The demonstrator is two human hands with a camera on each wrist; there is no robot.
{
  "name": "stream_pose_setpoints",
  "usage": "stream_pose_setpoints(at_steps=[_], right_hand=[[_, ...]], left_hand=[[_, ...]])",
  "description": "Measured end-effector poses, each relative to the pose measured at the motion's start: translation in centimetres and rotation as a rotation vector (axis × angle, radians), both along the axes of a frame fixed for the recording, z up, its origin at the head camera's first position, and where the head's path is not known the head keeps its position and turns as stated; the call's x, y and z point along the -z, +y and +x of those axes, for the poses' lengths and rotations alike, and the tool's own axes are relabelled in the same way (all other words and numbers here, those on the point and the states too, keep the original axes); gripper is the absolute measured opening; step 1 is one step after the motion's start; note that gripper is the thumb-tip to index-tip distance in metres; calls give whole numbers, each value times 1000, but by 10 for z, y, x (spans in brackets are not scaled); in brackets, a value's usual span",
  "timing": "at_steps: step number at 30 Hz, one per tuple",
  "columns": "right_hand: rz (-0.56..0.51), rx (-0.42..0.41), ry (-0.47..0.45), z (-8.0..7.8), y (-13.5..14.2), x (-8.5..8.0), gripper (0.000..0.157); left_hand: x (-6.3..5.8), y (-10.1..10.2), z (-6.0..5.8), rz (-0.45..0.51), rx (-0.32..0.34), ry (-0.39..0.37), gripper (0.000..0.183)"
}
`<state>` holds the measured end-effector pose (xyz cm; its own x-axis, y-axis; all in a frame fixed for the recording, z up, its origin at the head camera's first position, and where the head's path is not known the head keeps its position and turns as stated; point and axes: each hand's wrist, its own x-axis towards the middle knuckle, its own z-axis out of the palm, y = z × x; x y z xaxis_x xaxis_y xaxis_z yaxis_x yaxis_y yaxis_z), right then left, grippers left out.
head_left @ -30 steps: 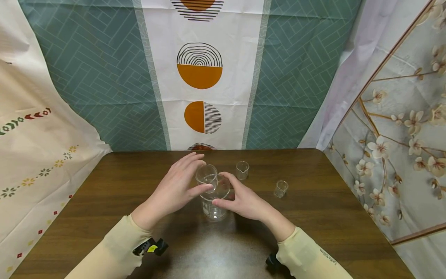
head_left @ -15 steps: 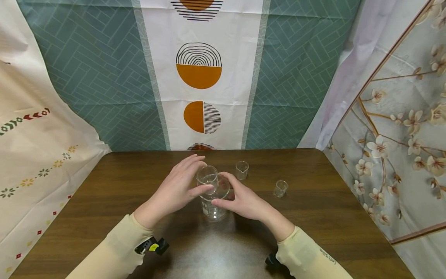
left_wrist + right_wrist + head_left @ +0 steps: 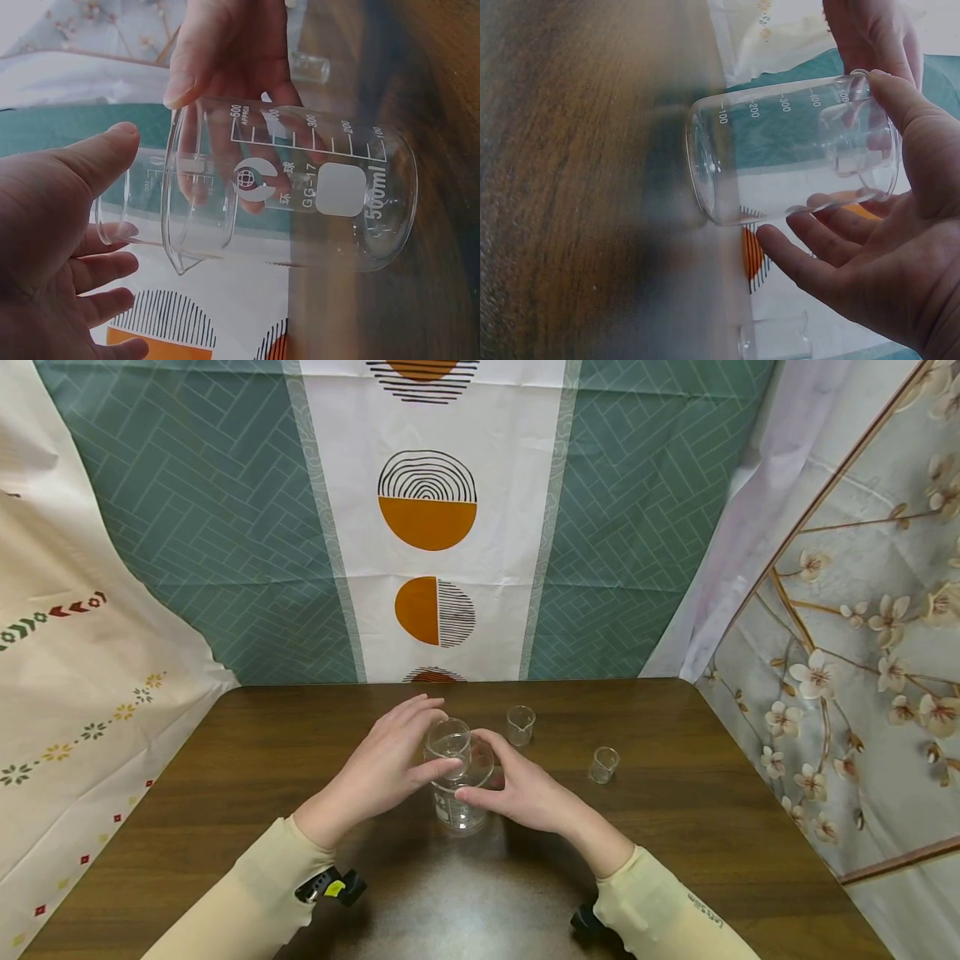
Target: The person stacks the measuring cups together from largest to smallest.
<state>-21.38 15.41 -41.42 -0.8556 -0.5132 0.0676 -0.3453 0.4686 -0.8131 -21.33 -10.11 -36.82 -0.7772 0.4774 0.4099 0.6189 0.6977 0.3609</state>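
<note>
A clear 500 ml glass beaker (image 3: 459,817) stands upright on the table, its printed scale plain in the left wrist view. My right hand (image 3: 525,787) holds it near the rim, thumb in front and fingers around the far side. Between the thumb and fingers of my left hand (image 3: 378,768) is a smaller glass beaker (image 3: 142,196), gripped near its top. Its lower part sits inside the mouth of the large beaker, while its rim stays above. In the right wrist view the small beaker's base shows through the large beaker's wall (image 3: 780,150), well above the bottom.
Two tiny glass beakers stand on the brown wooden table (image 3: 675,852): one beaker (image 3: 521,727) behind my right hand, another beaker (image 3: 604,766) farther right. A patterned curtain (image 3: 630,527) hangs along the table's back edge, with more cloth at both sides.
My left hand has moved slightly down and right, lowering the smaller beaker a little deeper into the large one. My right hand and the large beaker have stayed nearly still.
</note>
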Motion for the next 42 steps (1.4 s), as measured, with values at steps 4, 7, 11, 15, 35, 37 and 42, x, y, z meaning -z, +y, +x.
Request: stream_pose_setpoints(at_steps=[4,7,11,15,35,37,42], right_hand=[[-2,-4,-1,-1,0,1,88],[-3,-2,-7,-1,0,1,87],[-6,0,-11,-1,1,0,88],[-1,7,-15,-1,1,1,88],[1,13,-38,0,1,0,92],[0,11,-40,-1,1,0,92],[-9,-6,-37,-1,3,0,92]], left_hand=[[1,0,-1,-7,1,-6,61],[2,0,-1,-10,4,-8,61],[3,1,-2,-17,7,-8,60],[4,2,-5,-31,5,-9,60],[11,5,-9,-42,12,-54,61],[12,5,-9,-44,14,-55,61],[13,6,-9,-47,17,-63,61]])
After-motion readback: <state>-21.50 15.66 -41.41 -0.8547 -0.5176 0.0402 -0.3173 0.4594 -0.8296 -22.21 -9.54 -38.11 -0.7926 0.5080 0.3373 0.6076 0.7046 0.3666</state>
